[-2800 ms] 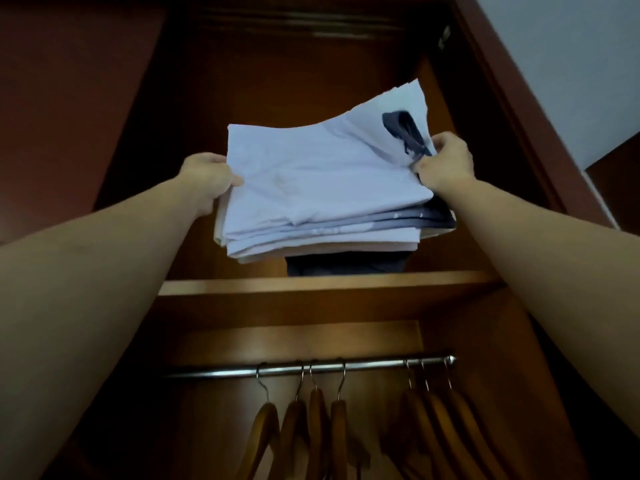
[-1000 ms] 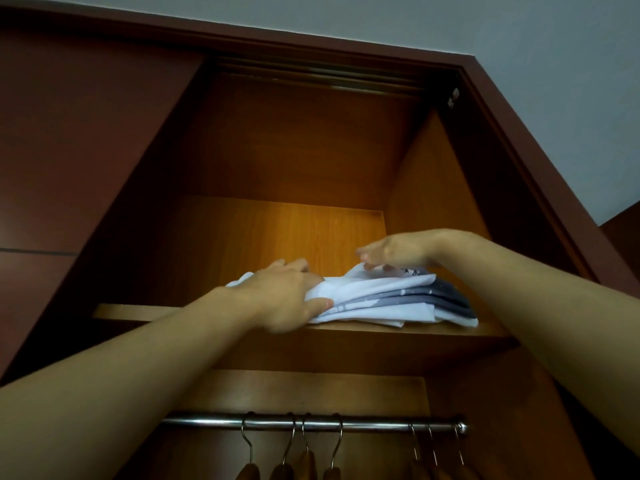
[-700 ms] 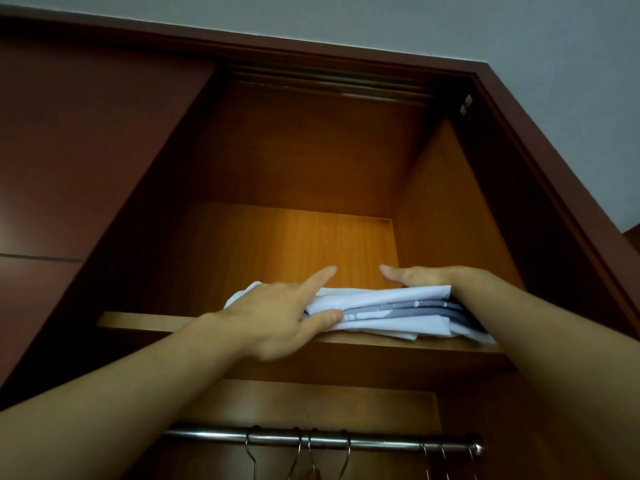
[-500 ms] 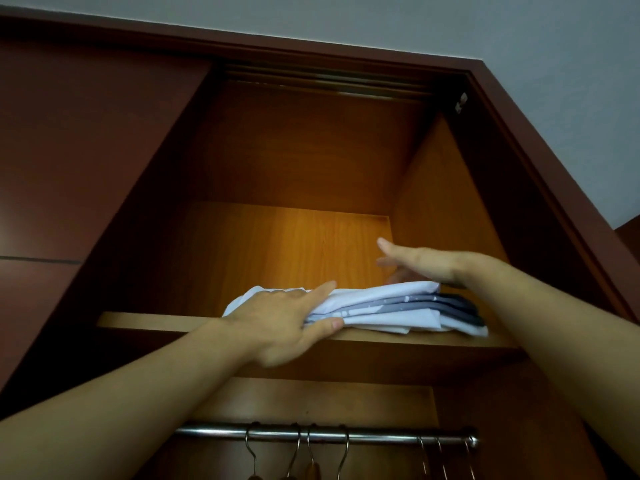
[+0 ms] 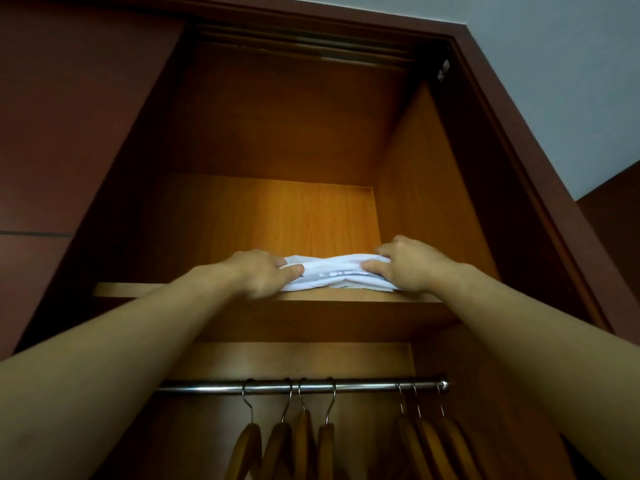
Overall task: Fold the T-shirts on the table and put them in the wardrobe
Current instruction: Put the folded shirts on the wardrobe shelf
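Looking up into an open wooden wardrobe (image 5: 433,188), with both my bare forearms reaching up from the bottom corners to its upper shelf (image 5: 138,289). A stack of folded T-shirts (image 5: 332,277), mostly white with thin grey-blue layers and a few small marks along its front edge, lies on the shelf near the front lip and right of centre. My left hand (image 5: 263,273) grips the left end of the stack, with the thumb pressed against the front edge and the fingers curled over the top. My right hand (image 5: 408,265) grips the right end the same way, thumb at the front and fingers bent over the top of the cloth. The cloth bunches slightly between the two hands. The back panel behind the stack glows orange-brown, while the ceiling of the compartment is in shadow. Below the shelf a metal rail (image 5: 363,386) runs across the wardrobe. Wooden hangers (image 5: 277,441) hang from it by wire hooks, four in a group near the middle and three more at the right end. A dark red-brown door panel (image 5: 69,116) fills the left side, and a pale wall (image 5: 571,81) shows at the upper right.
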Motion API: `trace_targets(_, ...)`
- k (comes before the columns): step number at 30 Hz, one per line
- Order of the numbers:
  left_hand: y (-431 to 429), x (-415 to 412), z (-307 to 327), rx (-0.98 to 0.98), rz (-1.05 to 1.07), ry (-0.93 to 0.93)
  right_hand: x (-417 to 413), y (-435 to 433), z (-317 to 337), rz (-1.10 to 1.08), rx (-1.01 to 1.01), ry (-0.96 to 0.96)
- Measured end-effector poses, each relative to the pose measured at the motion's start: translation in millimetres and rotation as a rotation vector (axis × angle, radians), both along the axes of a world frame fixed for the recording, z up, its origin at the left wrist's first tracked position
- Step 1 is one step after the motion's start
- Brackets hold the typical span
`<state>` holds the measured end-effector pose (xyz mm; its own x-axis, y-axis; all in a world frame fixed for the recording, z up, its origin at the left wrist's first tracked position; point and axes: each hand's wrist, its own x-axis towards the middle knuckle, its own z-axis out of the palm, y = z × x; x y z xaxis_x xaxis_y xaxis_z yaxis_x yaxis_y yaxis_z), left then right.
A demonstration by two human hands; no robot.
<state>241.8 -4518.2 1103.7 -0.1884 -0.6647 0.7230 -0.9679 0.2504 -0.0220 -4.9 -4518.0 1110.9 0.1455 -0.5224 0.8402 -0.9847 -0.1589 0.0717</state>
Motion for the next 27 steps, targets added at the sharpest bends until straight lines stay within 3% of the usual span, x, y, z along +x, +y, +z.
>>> trace_targets(2,-2,-5,-1,0.025,0.037,-0.018,9,3,-9,-0.009,-0.052,-0.01)
trace_targets(9,-4,-21,-4,0.076,0.051,0.023,9,-6,-27,0.018,0.137,-0.046)
trace_targets(13,0,-17,-22,-0.1,0.029,0.117,16,6,-48,0.027,0.034,-0.078)
trace_targets(16,12,-14,-49,-0.307,-0.012,0.016,25,30,-78,0.065,-0.124,-0.072)
trace_targets(22,48,-17,-112,-0.401,-0.365,0.047,33,102,-142,0.088,-0.106,-0.216)
trace_targets(27,101,-54,-193,-0.19,-0.692,0.131,23,179,-240,-0.025,0.0,-0.357)
